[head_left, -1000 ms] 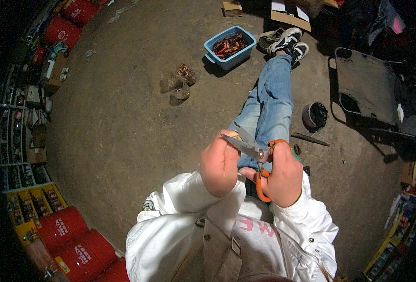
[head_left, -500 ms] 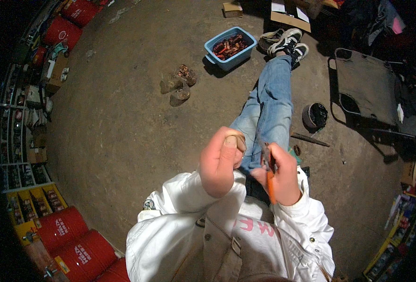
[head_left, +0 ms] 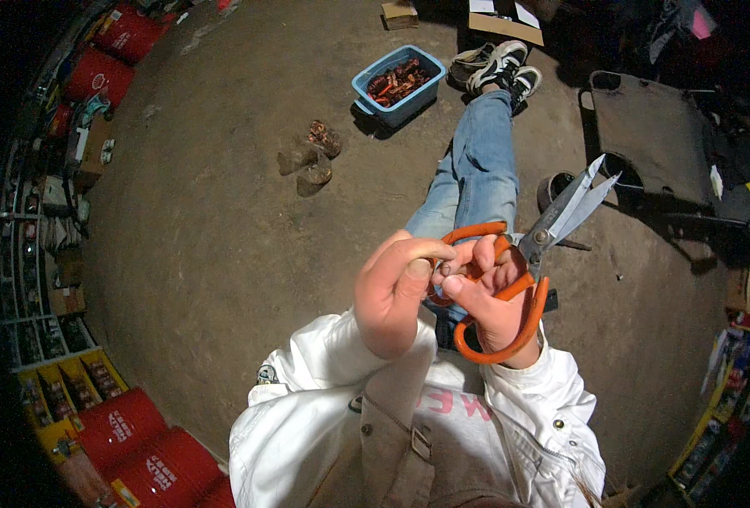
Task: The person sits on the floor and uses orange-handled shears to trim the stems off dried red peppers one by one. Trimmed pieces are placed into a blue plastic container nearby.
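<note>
My left hand (head_left: 392, 292) is closed in a pinch, thumb against the bent forefinger, above my lap. Whatever sits between those fingertips is small and mostly hidden. Right beside it, my right hand (head_left: 493, 296) has its orange-handled scissors (head_left: 540, 237) hooked over the palm and fingers. The scissor blades are parted and point away to the upper right. The right thumb and fingertips come together at the left fingertips, meeting around the same small spot. Below both hands are my legs in blue jeans (head_left: 487, 152), stretched out on the floor.
A blue plastic tub (head_left: 399, 85) of reddish-brown scrap pieces stands near my shoes (head_left: 502, 72). Several clear bags or jars (head_left: 316, 157) lie on the concrete floor (head_left: 223, 220). A dark folding chair (head_left: 650, 140) is at right; red drums (head_left: 125, 427) and shelves line the left.
The scissors have swung round in my right hand, blades now pointing up and right. That hand's fingertips have moved left to meet my left hand, which stays nearly in place.
</note>
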The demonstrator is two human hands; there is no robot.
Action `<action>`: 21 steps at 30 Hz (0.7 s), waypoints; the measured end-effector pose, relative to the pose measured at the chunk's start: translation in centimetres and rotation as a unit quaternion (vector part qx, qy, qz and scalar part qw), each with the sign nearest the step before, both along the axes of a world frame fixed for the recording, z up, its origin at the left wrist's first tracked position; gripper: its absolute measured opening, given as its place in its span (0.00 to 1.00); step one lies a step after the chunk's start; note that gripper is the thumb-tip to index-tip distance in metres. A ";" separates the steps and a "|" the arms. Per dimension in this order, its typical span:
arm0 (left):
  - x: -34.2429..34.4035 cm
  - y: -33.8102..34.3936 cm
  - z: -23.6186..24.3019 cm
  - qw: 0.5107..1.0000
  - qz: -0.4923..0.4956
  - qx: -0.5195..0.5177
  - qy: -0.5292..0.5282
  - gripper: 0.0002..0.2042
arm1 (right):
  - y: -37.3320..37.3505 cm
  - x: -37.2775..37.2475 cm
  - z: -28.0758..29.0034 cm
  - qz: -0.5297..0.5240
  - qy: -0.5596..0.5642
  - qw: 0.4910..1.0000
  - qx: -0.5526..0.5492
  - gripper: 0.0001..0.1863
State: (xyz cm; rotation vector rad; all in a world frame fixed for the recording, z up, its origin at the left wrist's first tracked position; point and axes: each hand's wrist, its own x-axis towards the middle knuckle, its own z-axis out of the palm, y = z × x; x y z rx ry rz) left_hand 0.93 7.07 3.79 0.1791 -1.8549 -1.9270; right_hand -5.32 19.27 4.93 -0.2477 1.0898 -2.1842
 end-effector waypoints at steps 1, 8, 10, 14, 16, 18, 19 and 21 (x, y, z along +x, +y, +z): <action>0.0 0.0 0.1 1.000 -0.009 0.017 0.001 0.10 | 0.0 0.0 0.0 0.002 -0.011 1.000 -0.001 0.15; -0.4 0.5 0.4 0.989 -0.019 0.143 -0.012 0.14 | 0.5 0.6 0.5 -0.005 -0.031 0.999 0.036 0.17; -0.1 0.7 0.7 0.989 -0.014 0.141 -0.045 0.14 | 0.7 0.8 0.6 -0.005 0.006 0.998 0.056 0.17; 0.0 1.1 0.8 0.984 0.005 0.164 -0.073 0.14 | 0.5 1.0 0.3 -0.017 0.073 0.992 0.098 0.17; -0.2 0.9 0.6 0.986 -0.005 0.151 -0.073 0.14 | 0.2 1.1 0.1 -0.024 0.057 0.994 0.089 0.17; -0.3 0.7 0.4 0.988 -0.023 0.142 -0.064 0.15 | 0.1 1.2 0.2 -0.031 0.032 0.995 0.085 0.16; -0.3 0.5 0.3 0.989 -0.034 0.135 -0.053 0.14 | 0.2 1.2 0.3 -0.032 0.017 0.995 0.088 0.15; -0.3 0.5 0.1 0.989 -0.050 0.135 -0.038 0.14 | 0.5 0.8 0.5 -0.001 0.088 0.990 0.112 0.11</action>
